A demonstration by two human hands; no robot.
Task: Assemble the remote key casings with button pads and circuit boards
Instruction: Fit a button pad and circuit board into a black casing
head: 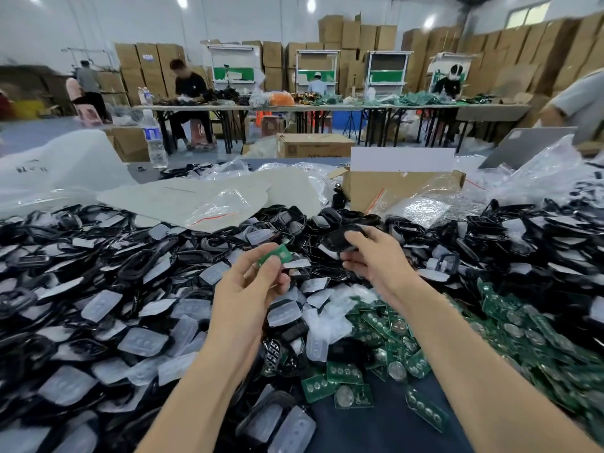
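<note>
Both hands held up over a bench (376, 426) heaped with remote key parts, each gripping one piece

On the left the heap is black casings (137, 266) mixed with translucent button pads (101, 305); a water bottle (154, 138) stands at the far edge behind it. The left hand (251, 282) pinches a green circuit board (276, 255) between thumb and fingertips, tilted. Just beside it, apart from the board, the right hand (376, 259) curls round a black casing (340, 238). Under the right forearm and further right lie loose green circuit boards (376, 325) with coin cells, and an open cardboard box (369, 188) sits behind the pile
</note>
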